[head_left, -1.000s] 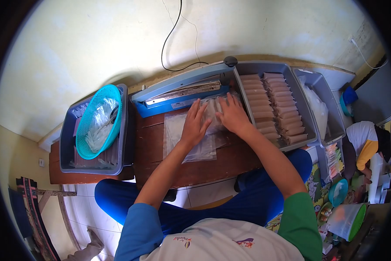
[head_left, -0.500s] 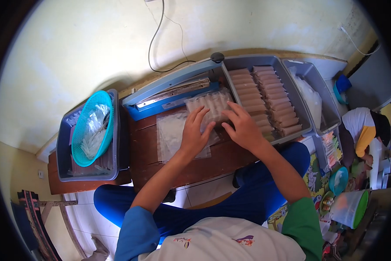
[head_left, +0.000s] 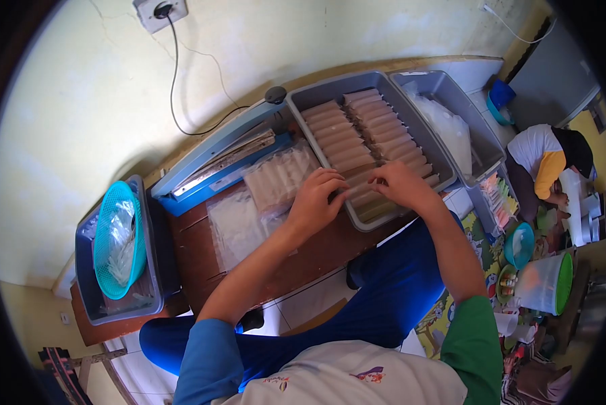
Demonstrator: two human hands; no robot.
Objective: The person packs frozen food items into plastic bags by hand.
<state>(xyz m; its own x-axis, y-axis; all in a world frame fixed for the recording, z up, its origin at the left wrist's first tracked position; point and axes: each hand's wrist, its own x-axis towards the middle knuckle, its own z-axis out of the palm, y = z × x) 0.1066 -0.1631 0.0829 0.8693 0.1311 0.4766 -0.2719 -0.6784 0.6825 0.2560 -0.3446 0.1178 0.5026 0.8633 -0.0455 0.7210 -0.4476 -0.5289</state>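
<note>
My left hand (head_left: 318, 197) is at the near left side of the grey tray (head_left: 444, 160), its fingers curled at the end of a brownish filled tube (head_left: 358, 173). My right hand (head_left: 400, 185) has its fingertips pinched at the other end of that tube, over the tray. Two columns of similar tubes (head_left: 333, 133) lie in the tray. To the left, a pack of filled tubes (head_left: 279, 177) rests beside flat clear plastic bags (head_left: 232, 226) on the brown wooden table (head_left: 193, 253). Behind them stands a blue sealer (head_left: 181, 202) with its long arm raised.
A turquoise basket (head_left: 141, 253) with clear plastic sits on a dark tub (head_left: 158, 300) at the left. Another grey tub (head_left: 495, 158) holds white plastic. A small tray (head_left: 483, 204) of colourful packets stands at the right, near another person (head_left: 535, 152) bending down.
My hands have moved right from the pack of tubes on the table to the tray. The view has turned right, and my fingers have closed in.
</note>
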